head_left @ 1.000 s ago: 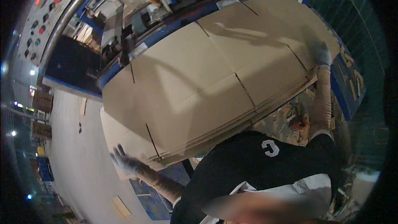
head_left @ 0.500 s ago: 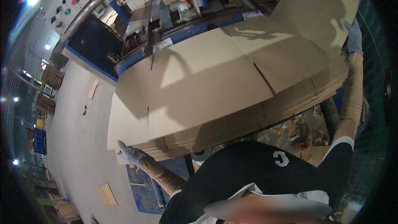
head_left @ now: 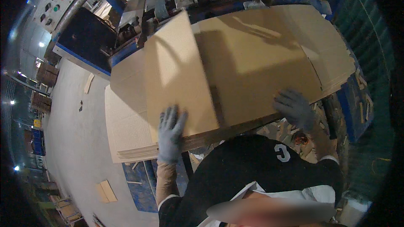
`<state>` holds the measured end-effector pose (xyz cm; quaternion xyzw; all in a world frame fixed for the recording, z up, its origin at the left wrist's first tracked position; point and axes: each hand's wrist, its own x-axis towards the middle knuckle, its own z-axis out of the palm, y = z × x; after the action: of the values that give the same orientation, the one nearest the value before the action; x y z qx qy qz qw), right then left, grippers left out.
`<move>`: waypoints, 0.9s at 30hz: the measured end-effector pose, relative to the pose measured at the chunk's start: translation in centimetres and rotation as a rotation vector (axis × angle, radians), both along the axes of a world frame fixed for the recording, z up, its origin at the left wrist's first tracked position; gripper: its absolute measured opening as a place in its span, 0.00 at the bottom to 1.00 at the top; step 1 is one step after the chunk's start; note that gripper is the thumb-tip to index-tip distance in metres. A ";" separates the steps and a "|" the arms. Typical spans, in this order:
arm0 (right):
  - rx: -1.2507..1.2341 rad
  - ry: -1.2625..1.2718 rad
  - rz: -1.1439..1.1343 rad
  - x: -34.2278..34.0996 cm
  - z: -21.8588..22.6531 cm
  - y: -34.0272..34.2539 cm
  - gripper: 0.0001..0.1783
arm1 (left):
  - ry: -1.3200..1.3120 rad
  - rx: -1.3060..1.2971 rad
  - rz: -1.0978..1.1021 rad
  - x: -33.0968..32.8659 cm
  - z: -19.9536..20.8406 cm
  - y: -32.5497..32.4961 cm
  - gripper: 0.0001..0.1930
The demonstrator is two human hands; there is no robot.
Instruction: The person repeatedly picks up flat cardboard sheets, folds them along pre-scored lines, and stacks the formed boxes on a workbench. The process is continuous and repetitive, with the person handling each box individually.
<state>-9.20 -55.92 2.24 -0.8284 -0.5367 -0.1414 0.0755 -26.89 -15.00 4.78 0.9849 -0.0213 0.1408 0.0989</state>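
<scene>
A brown cardboard sheet lies on top of a stack of cardboard sheets point(head_left: 126, 122), with its panels folded inward. Its left panel point(head_left: 181, 80) is tilted up, with a dark gap along its right edge. The wide right panel point(head_left: 261, 54) lies nearly flat. My left hand point(head_left: 170, 132), in a grey glove, rests on the near end of the left panel with fingers stretched out. Also gloved in grey, my right hand point(head_left: 294, 107) is spread at the near edge of the right panel. Neither palm side shows.
Beyond the stack stands a blue machine point(head_left: 219, 12) with metal bars. A control panel point(head_left: 57, 0) with buttons is at the upper left. Cardboard scraps point(head_left: 284, 130) lie under the near edge. A flat cardboard piece point(head_left: 106, 191) rests on the grey floor point(head_left: 75, 143).
The top sheet's outer panels have been folded inward. My left hand has moved right onto the left panel; my right hand has come from the far right to the near edge.
</scene>
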 end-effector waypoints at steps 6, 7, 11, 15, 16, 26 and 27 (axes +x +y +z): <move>-0.061 -0.051 0.077 5.2 1.0 2.4 0.27 | 0.113 0.153 -0.044 4.1 -0.1 0.9 0.31; -0.012 -0.110 0.096 6.4 1.1 2.9 0.30 | 0.055 0.135 -0.049 4.7 -0.3 1.4 0.31; -0.042 0.148 0.014 12.7 2.2 5.1 0.35 | -0.106 0.064 -0.052 9.6 -1.2 4.4 0.33; 0.106 0.188 -0.068 19.4 1.1 8.8 0.39 | -0.172 0.147 -0.019 18.0 -1.4 8.1 0.35; 0.114 0.102 -0.108 20.9 0.7 9.9 0.38 | -0.179 0.202 0.012 20.2 -1.5 8.9 0.37; 0.184 0.323 -0.621 17.8 2.7 1.4 0.17 | -0.363 -0.057 0.664 13.0 -2.7 12.0 0.43; 0.176 0.281 -0.816 15.9 1.8 -2.6 0.17 | -0.434 -0.053 0.793 8.7 -2.8 12.7 0.43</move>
<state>6.71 -58.51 4.06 -0.9741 -0.1362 -0.0908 0.1561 -18.23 -2.31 2.01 0.8618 0.3408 0.3715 0.0559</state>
